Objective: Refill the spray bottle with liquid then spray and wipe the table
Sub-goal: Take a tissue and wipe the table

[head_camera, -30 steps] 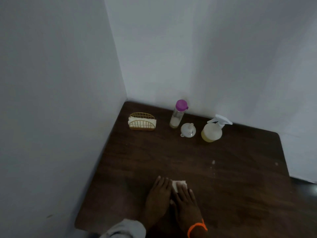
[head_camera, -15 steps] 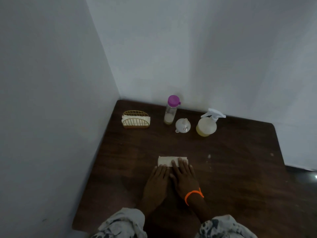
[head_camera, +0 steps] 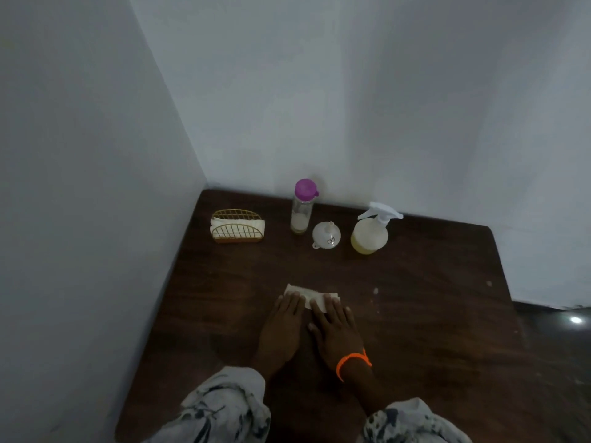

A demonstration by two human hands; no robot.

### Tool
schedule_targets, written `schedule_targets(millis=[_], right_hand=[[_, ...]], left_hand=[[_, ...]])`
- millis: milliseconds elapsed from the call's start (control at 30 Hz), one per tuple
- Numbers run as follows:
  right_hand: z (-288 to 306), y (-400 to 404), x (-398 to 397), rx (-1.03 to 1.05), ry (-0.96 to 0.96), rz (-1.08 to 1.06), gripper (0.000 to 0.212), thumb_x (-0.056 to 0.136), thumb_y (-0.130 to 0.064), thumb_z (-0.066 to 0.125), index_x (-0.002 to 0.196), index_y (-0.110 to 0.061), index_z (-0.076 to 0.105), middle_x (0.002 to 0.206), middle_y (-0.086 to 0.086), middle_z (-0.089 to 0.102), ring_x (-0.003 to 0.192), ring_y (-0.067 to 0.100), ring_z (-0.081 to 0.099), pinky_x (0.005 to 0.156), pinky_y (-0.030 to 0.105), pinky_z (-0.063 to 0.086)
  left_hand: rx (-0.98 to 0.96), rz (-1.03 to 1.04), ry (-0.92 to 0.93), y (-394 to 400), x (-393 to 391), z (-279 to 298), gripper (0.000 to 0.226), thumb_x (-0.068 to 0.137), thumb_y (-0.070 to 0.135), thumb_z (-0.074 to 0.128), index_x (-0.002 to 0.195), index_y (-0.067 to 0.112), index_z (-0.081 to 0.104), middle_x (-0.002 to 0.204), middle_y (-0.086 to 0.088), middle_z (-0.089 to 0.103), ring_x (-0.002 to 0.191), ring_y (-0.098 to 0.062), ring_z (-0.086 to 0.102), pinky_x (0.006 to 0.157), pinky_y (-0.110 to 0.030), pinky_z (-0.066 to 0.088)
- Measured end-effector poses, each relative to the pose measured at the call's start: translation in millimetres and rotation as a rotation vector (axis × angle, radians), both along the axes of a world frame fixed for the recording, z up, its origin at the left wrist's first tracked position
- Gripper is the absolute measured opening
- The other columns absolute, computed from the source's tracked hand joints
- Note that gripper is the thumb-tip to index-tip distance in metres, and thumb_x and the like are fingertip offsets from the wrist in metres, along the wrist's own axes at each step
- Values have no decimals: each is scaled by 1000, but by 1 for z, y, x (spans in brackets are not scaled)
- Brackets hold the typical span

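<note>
A folded white tissue (head_camera: 308,295) lies flat on the dark wooden table (head_camera: 415,314). My left hand (head_camera: 283,327) and my right hand (head_camera: 335,327), with an orange band at the wrist, lie side by side with fingers flat, pressing down on the tissue's near part. At the back stands a round spray bottle (head_camera: 371,233) of yellowish liquid with a white trigger head. To its left lie a white funnel (head_camera: 326,235) and a clear bottle with a purple cap (head_camera: 302,206), holding a little liquid.
A gold wire holder with white napkins (head_camera: 237,226) stands at the back left. White walls close the table's left and far sides. The table's right edge drops to a dark floor (head_camera: 559,330). Small pale specks (head_camera: 375,290) mark the wood right of the tissue.
Both hands pushed the tissue away from me, toward the table's middle, and more of it shows past the fingertips. My sleeves came into view. The bottles and funnel stayed put.
</note>
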State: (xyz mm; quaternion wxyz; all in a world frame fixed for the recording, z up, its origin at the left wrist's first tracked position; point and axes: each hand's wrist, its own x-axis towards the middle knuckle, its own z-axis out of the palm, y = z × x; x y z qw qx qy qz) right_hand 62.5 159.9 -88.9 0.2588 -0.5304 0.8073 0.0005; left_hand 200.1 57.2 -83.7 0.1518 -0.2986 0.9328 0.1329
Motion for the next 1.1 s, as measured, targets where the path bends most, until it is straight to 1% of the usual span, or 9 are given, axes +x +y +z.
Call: schedule_targets(millis=[200, 300, 400, 500, 567, 733, 900, 1033, 1100], right_hand=[[-2, -57, -19, 17, 25, -44, 59, 103, -56, 16, 158, -37, 6, 168, 6, 1, 155, 25, -2, 125, 45, -3], [-4, -63, -16, 31, 37, -14, 66, 97, -61, 6, 158, -35, 11, 168, 9, 5, 155, 29, 1, 124, 47, -2], [-5, -42, -6, 7, 44, 74, 61, 101, -56, 20, 158, -34, 17, 167, 11, 11, 154, 32, 8, 124, 49, 3], [-9, 0, 12, -35, 55, 113, 59, 100, -52, 31, 156, -32, 28, 164, 12, 24, 151, 32, 22, 123, 48, 9], [-12, 35, 26, -43, 50, 97, 59, 97, -52, 36, 153, -33, 34, 160, 11, 33, 148, 31, 32, 119, 47, 13], [-11, 114, 50, -36, 34, -44, 60, 96, -53, 42, 153, -38, 33, 158, 5, 38, 148, 24, 30, 119, 45, 10], [-8, 136, 18, 36, 57, -144, 58, 97, -52, 37, 153, -39, 32, 159, 4, 36, 149, 22, 26, 119, 42, 6], [-16, 115, -34, 29, 79, -220, 57, 99, -53, 30, 154, -39, 30, 160, 7, 35, 149, 27, 29, 118, 44, 12], [-16, 98, -66, 32, 97, -228, 58, 99, -55, 24, 156, -41, 21, 163, 8, 27, 152, 25, 19, 120, 44, 7]], left_hand=[[-8, 18, 51, -56, -21, -2, 59, 102, 25, 29, 158, 8, 26, 165, -15, 28, 155, -28, 19, 126, -41, -11], [23, 47, 47, -57, -20, 2, 56, 102, 24, 32, 156, 9, 32, 163, -13, 32, 154, -26, 24, 128, -45, 4], [15, 48, 55, -43, -4, 0, 65, 94, 28, 23, 153, 8, 39, 159, -15, 40, 151, -29, 31, 127, -45, 5], [18, 36, 71, -10, 20, 0, 64, 83, 27, 33, 134, 5, 63, 136, -16, 65, 132, -31, 58, 123, -40, 5], [53, 10, 77, 22, 35, 1, 62, 76, 26, 38, 123, 5, 71, 126, -15, 70, 122, -31, 65, 121, -39, 8], [118, -80, 11, 110, 50, -6, 60, 83, 29, 43, 132, 3, 65, 139, -17, 62, 133, -31, 56, 120, -44, 9], [73, -165, -22, 125, 1, -4, 64, 84, 29, 36, 137, 2, 59, 141, -19, 60, 136, -34, 53, 125, -49, 18], [5, -194, -14, 93, -61, -6, 67, 100, 26, 35, 159, 2, 14, 167, -20, 11, 156, -36, 5, 127, -53, 2], [-36, -206, -14, 75, -95, -5, 66, 102, 24, 34, 160, 2, 10, 168, -21, 8, 156, -37, 0, 126, -52, 0]])
